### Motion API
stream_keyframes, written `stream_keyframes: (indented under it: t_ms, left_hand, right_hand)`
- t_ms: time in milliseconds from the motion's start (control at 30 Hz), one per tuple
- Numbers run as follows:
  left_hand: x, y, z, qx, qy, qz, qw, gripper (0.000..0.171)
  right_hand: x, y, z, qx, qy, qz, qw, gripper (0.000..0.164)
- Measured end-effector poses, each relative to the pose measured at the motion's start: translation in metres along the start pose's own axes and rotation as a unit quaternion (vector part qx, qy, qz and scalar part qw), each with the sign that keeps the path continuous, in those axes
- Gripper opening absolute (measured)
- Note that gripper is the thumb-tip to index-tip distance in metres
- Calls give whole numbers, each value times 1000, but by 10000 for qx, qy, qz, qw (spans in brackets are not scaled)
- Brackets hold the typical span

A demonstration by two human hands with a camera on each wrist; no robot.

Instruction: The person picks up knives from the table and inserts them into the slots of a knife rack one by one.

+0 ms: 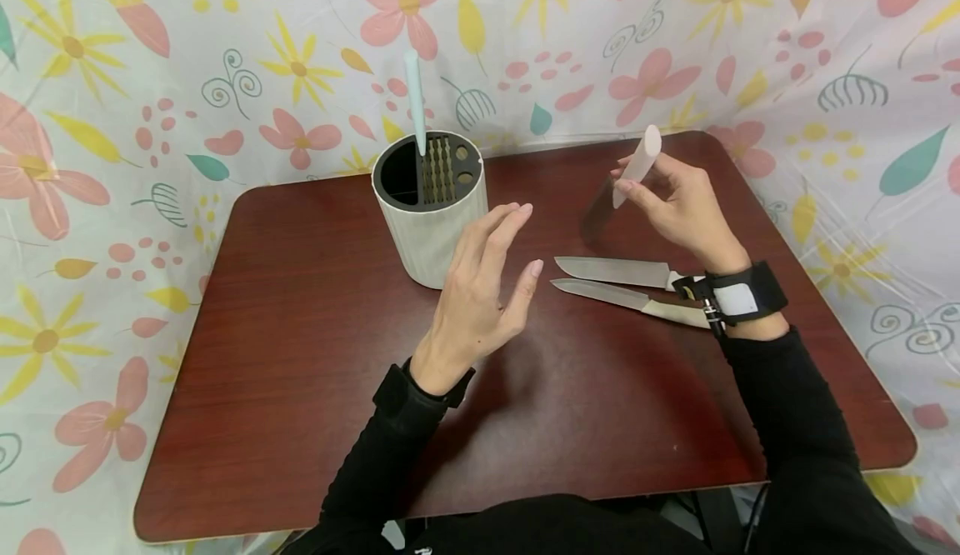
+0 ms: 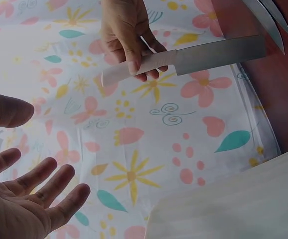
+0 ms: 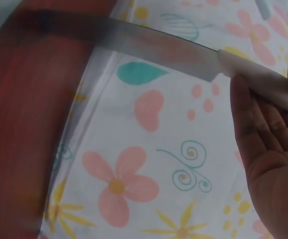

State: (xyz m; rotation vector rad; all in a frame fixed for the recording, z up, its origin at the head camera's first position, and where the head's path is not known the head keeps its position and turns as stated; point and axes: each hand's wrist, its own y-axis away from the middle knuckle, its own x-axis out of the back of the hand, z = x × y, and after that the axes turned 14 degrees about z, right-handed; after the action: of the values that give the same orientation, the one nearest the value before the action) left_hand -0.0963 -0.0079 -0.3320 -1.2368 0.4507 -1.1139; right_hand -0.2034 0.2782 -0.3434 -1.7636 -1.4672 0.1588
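Note:
My right hand (image 1: 686, 205) pinches the pale pinkish handle of a kitchen knife (image 1: 637, 167) above the far right of the table, blade pointing down. In the left wrist view the same knife's blade (image 2: 221, 56) looks broad and square-ended. My left hand (image 1: 480, 288) holds nothing; its fingers are spread and relaxed in front of the knife block (image 1: 427, 242). That block is a pale ribbed oval with a dark slotted top, and a light blue handle (image 1: 416, 101) stands up from it.
Two more knives, one with a wide blade (image 1: 615, 271) and one with a narrower blade (image 1: 600, 291), lie side by side under my right wrist, tips to the left. The brown table (image 1: 300, 372) has rounded corners. Flower-patterned cloth (image 1: 825, 122) surrounds it.

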Motion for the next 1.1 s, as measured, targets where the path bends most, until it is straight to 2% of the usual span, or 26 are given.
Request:
stream_keyframes:
  t_ms: [167, 367, 533, 700, 900, 1100]
  left_hand:
    - [0, -2, 0, -1, 11, 43, 10000, 52]
    - [0, -6, 1, -5, 34, 84, 10000, 51]
    - [-1, -8, 1, 1, 68, 92, 9999, 51]
    - [-1, -10, 2, -11, 86, 134, 9999, 51]
    - [-1, -12, 2, -45, 109, 172, 9998, 52]
    - [1, -15, 3, -39, 161, 257, 9995, 53]
  right_hand:
    - [0, -5, -16, 84, 70, 320, 9994, 24]
    - [0, -12, -31, 156, 37, 519, 9985, 23]
    - [1, -15, -44, 184, -105, 628, 9978, 22]
    - [-1, -15, -55, 394, -216, 620, 9971, 22]
    - [-7, -14, -53, 663, -230, 674, 9953, 24]
    - [-11, -12, -51, 797, -329, 492, 9951, 31]
